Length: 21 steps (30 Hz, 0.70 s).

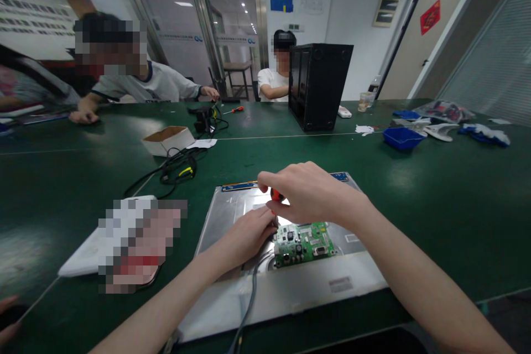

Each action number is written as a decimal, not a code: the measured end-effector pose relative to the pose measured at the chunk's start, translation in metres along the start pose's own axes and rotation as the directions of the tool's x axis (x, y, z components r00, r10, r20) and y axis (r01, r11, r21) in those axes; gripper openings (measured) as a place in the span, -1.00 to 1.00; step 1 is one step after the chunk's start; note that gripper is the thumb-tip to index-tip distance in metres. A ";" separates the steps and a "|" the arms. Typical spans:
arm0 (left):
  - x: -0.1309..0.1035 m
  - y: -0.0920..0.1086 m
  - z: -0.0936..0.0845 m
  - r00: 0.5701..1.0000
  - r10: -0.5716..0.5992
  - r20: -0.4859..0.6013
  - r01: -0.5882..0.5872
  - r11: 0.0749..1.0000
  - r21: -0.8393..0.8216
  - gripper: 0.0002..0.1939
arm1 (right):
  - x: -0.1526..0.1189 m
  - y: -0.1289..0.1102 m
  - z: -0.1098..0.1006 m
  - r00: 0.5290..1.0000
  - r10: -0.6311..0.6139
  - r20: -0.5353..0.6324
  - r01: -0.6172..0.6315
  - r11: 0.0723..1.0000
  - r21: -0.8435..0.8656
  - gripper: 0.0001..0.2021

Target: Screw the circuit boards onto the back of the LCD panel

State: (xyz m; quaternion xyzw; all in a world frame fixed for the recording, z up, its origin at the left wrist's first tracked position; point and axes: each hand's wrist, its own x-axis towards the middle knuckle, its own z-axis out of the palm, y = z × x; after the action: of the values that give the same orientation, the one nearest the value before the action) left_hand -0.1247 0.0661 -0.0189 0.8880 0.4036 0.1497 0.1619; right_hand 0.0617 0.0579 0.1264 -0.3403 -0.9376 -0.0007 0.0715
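Observation:
My right hand (309, 191) is closed around the handle of a screwdriver (276, 195), of which a short orange and black part shows. Its shaft points down toward the upper left corner of a green circuit board (305, 243). At that same corner my left hand (253, 227) has its fingers pressed together by the screwdriver's lower end; whatever lies between them is hidden. The board rests on the metal back of a display panel (357, 274), flat on the table. A grey cable (253, 293) runs from beside the board over the panel's near edge.
Left of the panel lie a white pouch (83, 257) and a blurred pink item (145, 249). Black cables (174, 171) and an open carton (168, 141) sit beyond. A black computer case (321, 86) stands at the back, a blue tray (402, 138) right. Two people sit across the green table (435, 204).

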 end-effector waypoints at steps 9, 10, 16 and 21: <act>0.002 0.000 0.001 0.999 -0.033 0.018 0.032 0.999 0.036 -0.90 | -0.001 0.002 0.000 1.000 -0.004 -0.006 0.004 1.000 0.015 -0.80; 0.002 -0.001 0.002 0.999 -0.030 0.015 0.029 0.999 0.034 -0.90 | -0.001 0.002 0.000 1.000 -0.003 -0.005 0.003 1.000 0.013 -0.80; 0.001 -0.007 0.007 1.000 -0.027 -0.003 0.027 1.000 -0.003 -0.90 | -0.001 0.001 -0.001 1.000 -0.003 0.007 0.003 1.000 0.004 -0.79; 0.001 -0.011 0.010 1.000 0.000 -0.022 0.000 1.000 0.006 -0.90 | -0.001 0.001 0.000 1.000 -0.010 0.010 0.010 1.000 0.000 -0.75</act>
State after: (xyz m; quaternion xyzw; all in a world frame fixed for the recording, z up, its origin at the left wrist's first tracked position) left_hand -0.1275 0.0718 -0.0318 0.8868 0.4057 0.1583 0.1546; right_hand 0.0628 0.0578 0.1263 -0.3354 -0.9397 0.0008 0.0668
